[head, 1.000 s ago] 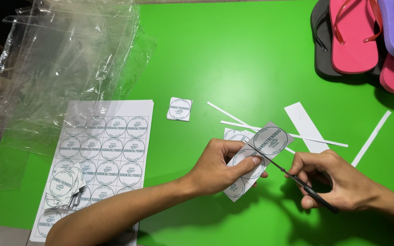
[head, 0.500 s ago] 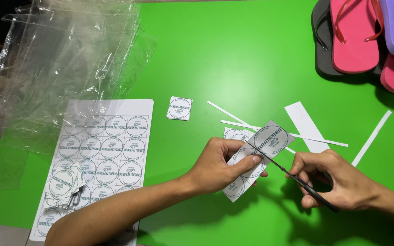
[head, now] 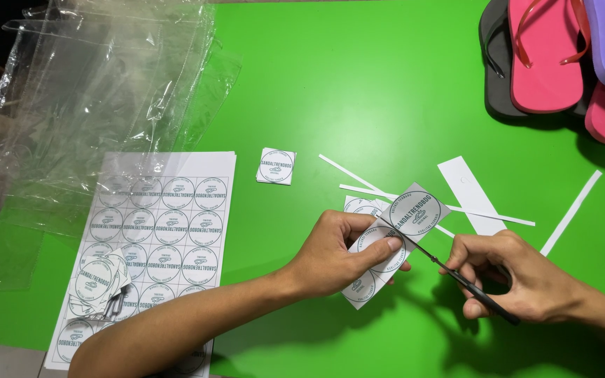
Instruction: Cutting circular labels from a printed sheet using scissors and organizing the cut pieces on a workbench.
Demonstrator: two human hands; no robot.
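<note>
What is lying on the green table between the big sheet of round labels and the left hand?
Only bare green table in the head view; the single cut label lies farther up.

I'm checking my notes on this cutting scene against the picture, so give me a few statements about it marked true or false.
1. The right hand holds scissors that are cutting into a strip of round labels. True.
2. The left hand rests flat on the full sheet of labels. False: it grips the strip being cut, and the sheet lies apart to the left.
3. One cut square label lies alone on the green table. True.
4. The flip-flops sit at the lower left corner. False: they are stacked at the upper right.
5. Clear plastic bags lie at the upper left. True.
</note>
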